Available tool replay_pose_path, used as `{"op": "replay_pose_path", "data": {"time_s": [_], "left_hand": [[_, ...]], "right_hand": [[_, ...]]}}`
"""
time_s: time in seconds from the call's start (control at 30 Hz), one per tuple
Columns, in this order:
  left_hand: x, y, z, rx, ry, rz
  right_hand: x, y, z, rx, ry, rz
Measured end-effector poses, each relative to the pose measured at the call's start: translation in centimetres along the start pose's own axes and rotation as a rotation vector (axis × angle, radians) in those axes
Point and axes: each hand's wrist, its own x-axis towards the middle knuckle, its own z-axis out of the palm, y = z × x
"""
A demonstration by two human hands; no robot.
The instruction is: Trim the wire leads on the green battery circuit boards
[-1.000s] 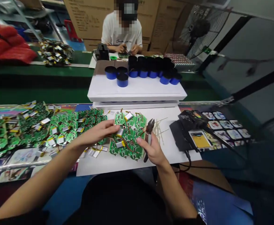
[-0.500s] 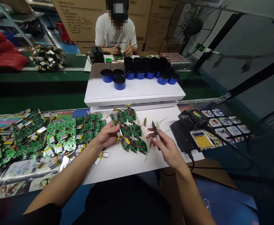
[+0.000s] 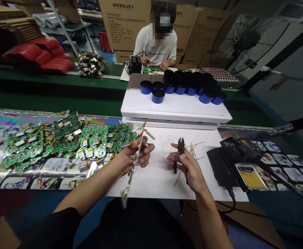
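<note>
A panel of green circuit boards (image 3: 138,152) stands nearly edge-on in my left hand (image 3: 141,152), its lower end blurred near the table's front edge. Small silver batteries on wires hang from it. My right hand (image 3: 189,166) is closed round dark cutting pliers (image 3: 180,152), their jaws pointing up and slightly apart. Thin pale strips (image 3: 193,150) and small scraps (image 3: 168,143) lie on the white work surface (image 3: 151,183) around the pliers. Left of my left hand, more green boards with batteries (image 3: 97,138) are piled.
A white foam block (image 3: 172,110) bears several blue cylinders with black tops (image 3: 158,97). A black device with a cable (image 3: 221,162) stands at the right. Across the bench a person (image 3: 155,45) works on a board. A red-wrapped stack (image 3: 39,55) lies far left.
My left hand has turned the board panel from face-up to nearly edge-on. The pliers in my right hand now point upward. The whole view has shifted, with the scene further right.
</note>
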Motion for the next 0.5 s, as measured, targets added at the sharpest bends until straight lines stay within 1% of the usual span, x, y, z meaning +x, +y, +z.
{"op": "replay_pose_path", "data": {"time_s": [0.07, 0.13, 0.17, 0.23, 0.3, 0.4, 0.47, 0.5], "left_hand": [[0.4, 1.1, 1.1, -0.295, -0.032, -0.099], [0.8, 1.9, 2.2, -0.626, -0.029, -0.220], [1.0, 2.1, 2.6, -0.749, -0.015, -0.267], [1.3, 2.4, 3.3, -0.899, 0.012, -0.349], [1.3, 2.3, 3.8, -0.931, 0.028, -0.405], [1.2, 2.3, 4.5, -0.846, 0.089, -0.416], [1.2, 2.4, 5.0, -0.759, 0.189, -0.369], [1.2, 2.4, 5.3, -0.710, 0.253, -0.322]], "right_hand": [[-0.2, -0.3, -0.3, -0.053, 0.008, 0.002], [-0.4, -0.7, -0.8, -0.101, -0.006, 0.013], [-0.4, -0.9, -1.0, -0.115, -0.015, 0.023], [-0.6, -1.1, -1.6, -0.131, -0.027, 0.039], [-0.6, -1.1, -2.1, -0.151, -0.015, 0.030], [-0.7, -1.1, -2.6, -0.190, -0.029, -0.016], [-0.8, -1.2, -2.7, -0.212, -0.070, -0.040], [-0.8, -1.3, -2.6, -0.223, -0.087, -0.047]]}}
